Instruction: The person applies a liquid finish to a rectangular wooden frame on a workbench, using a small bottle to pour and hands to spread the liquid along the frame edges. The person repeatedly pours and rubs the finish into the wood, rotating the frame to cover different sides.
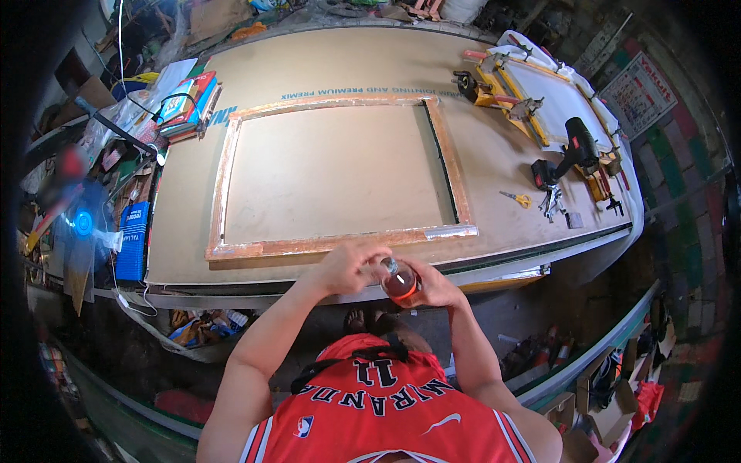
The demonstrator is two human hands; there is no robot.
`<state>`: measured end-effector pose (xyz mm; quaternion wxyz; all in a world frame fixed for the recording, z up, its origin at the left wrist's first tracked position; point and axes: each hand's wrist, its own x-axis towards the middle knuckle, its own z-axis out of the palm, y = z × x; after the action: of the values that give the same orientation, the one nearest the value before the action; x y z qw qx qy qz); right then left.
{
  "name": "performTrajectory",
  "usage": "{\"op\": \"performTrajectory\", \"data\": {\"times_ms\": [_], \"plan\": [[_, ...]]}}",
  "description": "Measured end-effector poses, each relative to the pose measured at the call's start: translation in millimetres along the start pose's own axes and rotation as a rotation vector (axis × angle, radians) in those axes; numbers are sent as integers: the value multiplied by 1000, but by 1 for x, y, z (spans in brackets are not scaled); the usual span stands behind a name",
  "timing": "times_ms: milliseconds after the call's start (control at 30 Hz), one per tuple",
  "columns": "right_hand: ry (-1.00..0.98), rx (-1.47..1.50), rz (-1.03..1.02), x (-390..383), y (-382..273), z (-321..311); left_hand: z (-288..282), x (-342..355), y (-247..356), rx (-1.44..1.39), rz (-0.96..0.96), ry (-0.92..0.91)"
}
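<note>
My right hand (434,285) is wrapped round a clear bottle (401,283) of reddish-brown liquid with an orange-red band, just in front of the table's near edge. The bottle's neck points up and away from me. Beside the neck is my left hand (349,268), its fingers curled in and slightly smeared by motion; what they pinch, if anything, does not show. Beyond both hands, a worn wooden frame (309,246), with white patches on its orange-brown bars, lies flat on the board-topped table (332,69).
At the right are yellow scissors (524,201), a black cordless drill (580,147) and yellow bar clamps (509,92). Books (187,108) stack at the left, near a blue box (133,239). A metal rail (594,343) runs behind me at the right.
</note>
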<state>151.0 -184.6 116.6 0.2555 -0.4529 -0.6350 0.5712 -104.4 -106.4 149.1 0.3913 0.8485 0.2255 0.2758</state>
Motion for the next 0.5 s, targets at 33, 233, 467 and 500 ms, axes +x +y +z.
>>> {"op": "performTrajectory", "data": {"times_ms": [33,233,467,500], "plan": [[46,62,25,4,4,-1,3,1,-12,1,-86,61],[530,359,-120,23,55,-29,48,13,-94,362,-273,99],[1056,182,-300,44,96,-110,93,111,-107,472,-229,-63],[1129,174,-304,49,99,-120,101,128,-112,480,-187,-68]]}}
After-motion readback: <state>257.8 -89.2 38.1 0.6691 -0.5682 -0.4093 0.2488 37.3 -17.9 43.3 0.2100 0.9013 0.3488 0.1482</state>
